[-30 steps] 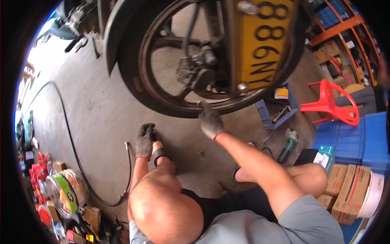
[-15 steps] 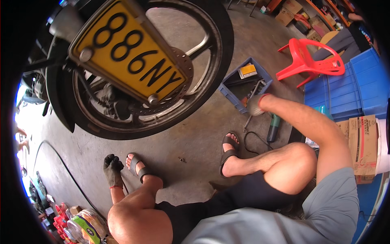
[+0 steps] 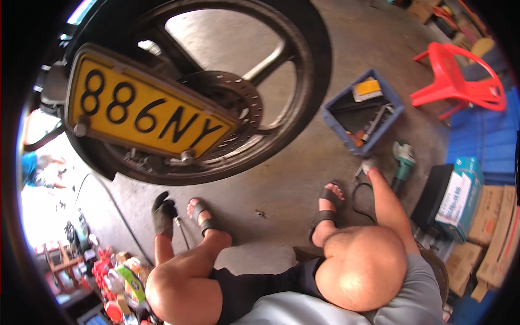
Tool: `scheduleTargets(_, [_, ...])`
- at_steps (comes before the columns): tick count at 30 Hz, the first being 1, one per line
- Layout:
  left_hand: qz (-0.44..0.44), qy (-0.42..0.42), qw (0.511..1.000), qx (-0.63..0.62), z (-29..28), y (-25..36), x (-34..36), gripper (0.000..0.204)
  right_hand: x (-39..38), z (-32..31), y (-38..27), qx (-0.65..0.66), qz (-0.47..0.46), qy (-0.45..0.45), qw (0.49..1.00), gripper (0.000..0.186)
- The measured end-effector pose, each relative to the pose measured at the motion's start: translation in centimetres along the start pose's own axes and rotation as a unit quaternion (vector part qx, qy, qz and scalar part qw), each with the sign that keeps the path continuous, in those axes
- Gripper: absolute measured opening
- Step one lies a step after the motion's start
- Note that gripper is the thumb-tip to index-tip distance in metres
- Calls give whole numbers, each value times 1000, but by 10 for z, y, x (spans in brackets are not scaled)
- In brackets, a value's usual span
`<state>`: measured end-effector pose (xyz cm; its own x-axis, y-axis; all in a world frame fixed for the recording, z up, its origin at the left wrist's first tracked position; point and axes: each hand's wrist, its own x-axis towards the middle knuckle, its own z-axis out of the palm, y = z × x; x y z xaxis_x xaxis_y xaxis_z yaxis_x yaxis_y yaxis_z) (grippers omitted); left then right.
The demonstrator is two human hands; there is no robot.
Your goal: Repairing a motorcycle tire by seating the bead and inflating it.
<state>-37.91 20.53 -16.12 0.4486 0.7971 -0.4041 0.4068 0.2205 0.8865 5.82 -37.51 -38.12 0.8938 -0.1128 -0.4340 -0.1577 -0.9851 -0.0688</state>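
Observation:
My left hand point(image 3: 164, 215), in a grey glove with dark fingertips, is beside my left foot. Its fingers are curled, and a thin rod point(image 3: 183, 233) with a brass-coloured end meets them; the exact grip is partly hidden. Lower right of the blue crate, my right hand point(image 3: 370, 166), also gloved and a little blurred, is closed around a metal wrench point(image 3: 358, 172), of which only a short part shows. Next to that hand a green angle grinder point(image 3: 403, 160) lies on the floor. Above my left hand stands a motorcycle wheel point(image 3: 281, 116) with a brake disc and a yellow number plate point(image 3: 151, 116).
The blue crate point(image 3: 338, 130) holds tools and a yellow box. A red plastic chair point(image 3: 460, 81) stands at the right, cardboard boxes point(image 3: 490, 216) below it. A black hose point(image 3: 116, 208) crosses the floor at the left, near containers point(image 3: 122, 281). A small metal piece point(image 3: 261, 214) lies between my feet.
My right hand has moved from the crate's edge down toward my right foot with the wrench. My left fingers have loosened a little, and the rod shows more. The view has shifted.

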Motion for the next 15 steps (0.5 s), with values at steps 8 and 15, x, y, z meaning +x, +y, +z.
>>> scheduleTargets(8, [42, 3, 999, 0, -3, 11, 2, 43, -74, -43, -9, 327, 10, -55, 943, 12])
scheduleTargets(15, [36, -35, 997, 55, 17, 21, 22, 53, -206, -223, -145, 74, -269, -331, 901, 21])
